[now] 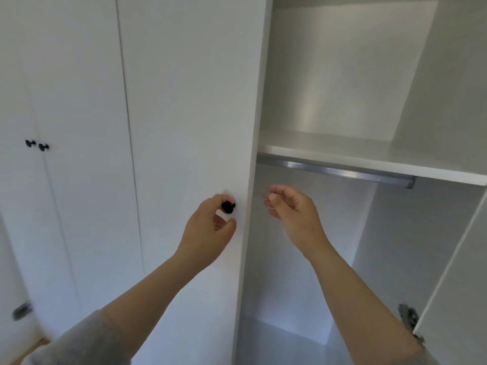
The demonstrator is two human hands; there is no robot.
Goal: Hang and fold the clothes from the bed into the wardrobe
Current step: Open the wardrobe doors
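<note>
White wardrobe (79, 75) panels fill the view, with the right compartment open and a grey rail (337, 171) under its shelf (369, 159). Left hand (208, 233) curls its fingers round the black knob (228, 207) on the middle door (189, 101), thumb just beneath. Right hand (292, 212) hangs loosely curled beside the door's edge, holding nothing. Best bet here is a straight, steady pull on that knob, free hand kept out of the swing. No clothes in sight — just matte, plain white cabinet.
</note>
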